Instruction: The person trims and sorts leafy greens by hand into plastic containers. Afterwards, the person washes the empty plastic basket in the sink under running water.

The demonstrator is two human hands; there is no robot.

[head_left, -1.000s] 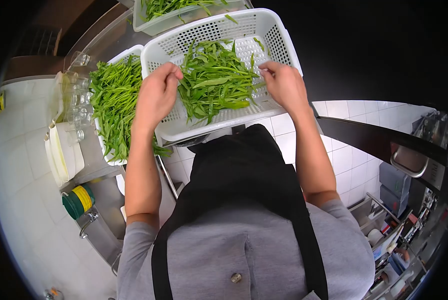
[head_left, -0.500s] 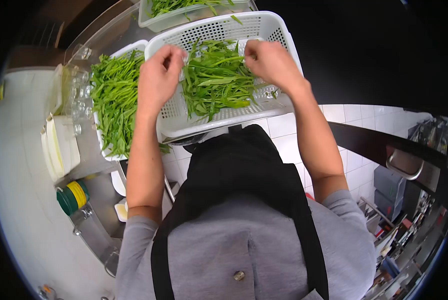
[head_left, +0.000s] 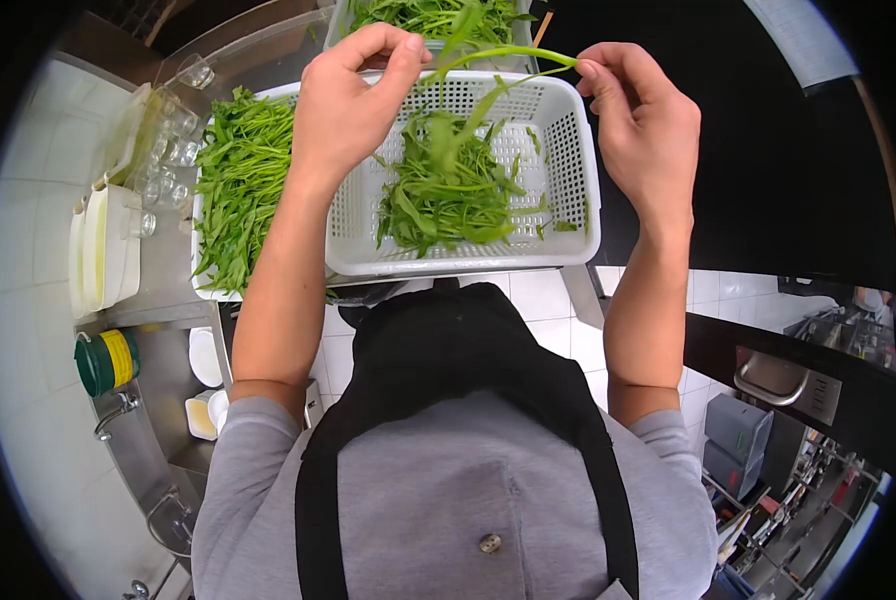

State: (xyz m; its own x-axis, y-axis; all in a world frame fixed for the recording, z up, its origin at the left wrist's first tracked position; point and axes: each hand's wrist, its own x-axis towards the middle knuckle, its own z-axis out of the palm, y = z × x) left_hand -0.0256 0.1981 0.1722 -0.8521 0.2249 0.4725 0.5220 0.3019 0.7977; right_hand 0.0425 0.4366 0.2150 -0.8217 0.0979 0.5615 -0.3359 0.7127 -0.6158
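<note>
Above the white perforated basket [head_left: 565,150], a long green leafy stem [head_left: 508,50] is stretched between my two hands. My right hand [head_left: 640,110] pinches its stalk end beyond the basket's right rim. My left hand [head_left: 363,95] is closed near the leafy end, thumb against forefinger, over the basket's upper left corner. Partly blurred leaves hang down between the hands. A pile of cut greens [head_left: 448,195] lies in the middle of the basket, with loose pieces to its right.
Left of the basket, a white tray holds more greens [head_left: 243,180]. Behind it is a clear container of greens [head_left: 438,14]. Glasses [head_left: 173,150] stand at the left. A sink with a tap [head_left: 123,405] is lower left, and a black surface [head_left: 758,150] lies right.
Both hands have risen out of the basket and moved apart, now with a stem between them. The camera view has shifted a little, and the pile looks smaller.
</note>
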